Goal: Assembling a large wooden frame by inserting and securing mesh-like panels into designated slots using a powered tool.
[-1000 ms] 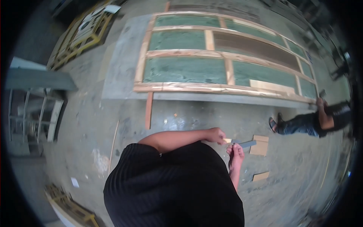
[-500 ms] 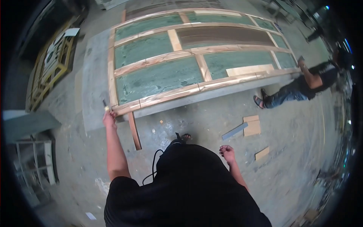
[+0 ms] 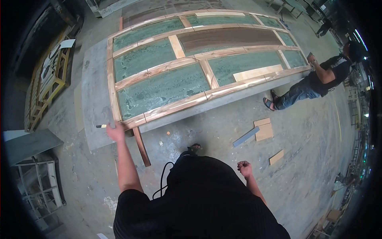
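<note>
Fingers of the left hand [image 3: 115, 131] are curled round a small tool [image 3: 104, 120] with a grey blade and a yellowish end, held up just beside the near corner of the big wooden frame [image 3: 175, 105]. Over on the other side, the right hand [image 3: 244, 169] hangs in a loose fist with nothing in it, well apart from the frame.

One frame lies flat on a low grey platform [image 3: 93, 107], split into about nine panels, most green, one brown. One loose strip of wood [image 3: 141, 146] leans down from its corner to the floor. Three flat wood offcuts [image 3: 264, 129] and one grey bar [image 3: 246, 136] lie on the concrete floor [image 3: 207, 131], and one black cable [image 3: 162, 179] trails near the feet.

Another person [image 3: 314, 81] stands at the frame's far end. Yellow metal racks [image 3: 45, 89] stand off to the left.
</note>
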Demonstrator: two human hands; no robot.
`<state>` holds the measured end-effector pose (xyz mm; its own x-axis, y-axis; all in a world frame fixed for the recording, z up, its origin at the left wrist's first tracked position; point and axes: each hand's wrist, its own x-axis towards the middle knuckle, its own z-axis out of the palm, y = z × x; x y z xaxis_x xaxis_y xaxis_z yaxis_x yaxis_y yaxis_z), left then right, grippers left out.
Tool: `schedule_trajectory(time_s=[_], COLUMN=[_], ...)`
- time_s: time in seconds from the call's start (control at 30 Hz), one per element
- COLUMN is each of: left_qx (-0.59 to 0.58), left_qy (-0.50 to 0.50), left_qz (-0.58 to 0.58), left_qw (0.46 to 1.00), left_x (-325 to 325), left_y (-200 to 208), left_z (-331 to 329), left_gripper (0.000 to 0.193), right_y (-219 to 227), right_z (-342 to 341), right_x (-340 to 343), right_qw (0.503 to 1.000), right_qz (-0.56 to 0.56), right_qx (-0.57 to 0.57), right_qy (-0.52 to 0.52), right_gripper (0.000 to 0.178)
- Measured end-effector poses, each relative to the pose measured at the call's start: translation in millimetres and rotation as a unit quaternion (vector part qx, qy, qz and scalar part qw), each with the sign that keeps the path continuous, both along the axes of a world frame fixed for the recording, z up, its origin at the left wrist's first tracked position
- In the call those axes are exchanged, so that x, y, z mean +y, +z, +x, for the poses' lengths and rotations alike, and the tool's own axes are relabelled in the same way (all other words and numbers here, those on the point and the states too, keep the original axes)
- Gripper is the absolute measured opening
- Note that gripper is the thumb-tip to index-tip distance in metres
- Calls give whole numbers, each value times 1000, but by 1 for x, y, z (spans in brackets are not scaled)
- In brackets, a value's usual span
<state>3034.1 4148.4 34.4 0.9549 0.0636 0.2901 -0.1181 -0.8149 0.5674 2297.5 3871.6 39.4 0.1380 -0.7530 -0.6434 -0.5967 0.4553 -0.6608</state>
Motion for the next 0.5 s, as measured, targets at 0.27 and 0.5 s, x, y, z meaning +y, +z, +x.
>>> schedule_trajectory(time_s=[0.27,0.5], left_qx=[-10,28], left_qy=[-303,-376], left_qz=[37,131], left_qw=[952,917], left_x=[-159,-173], left_y=[67,60], left_z=[-131,-183], left_gripper=[50,68], right_y=[-29,-16], right_z=[-9,2], right_x=[41,53], right_qw=[999,996], right_qz=[31,39], right_qx=[23,31], right_qy=[-17,-74], right_gripper=[28,24])
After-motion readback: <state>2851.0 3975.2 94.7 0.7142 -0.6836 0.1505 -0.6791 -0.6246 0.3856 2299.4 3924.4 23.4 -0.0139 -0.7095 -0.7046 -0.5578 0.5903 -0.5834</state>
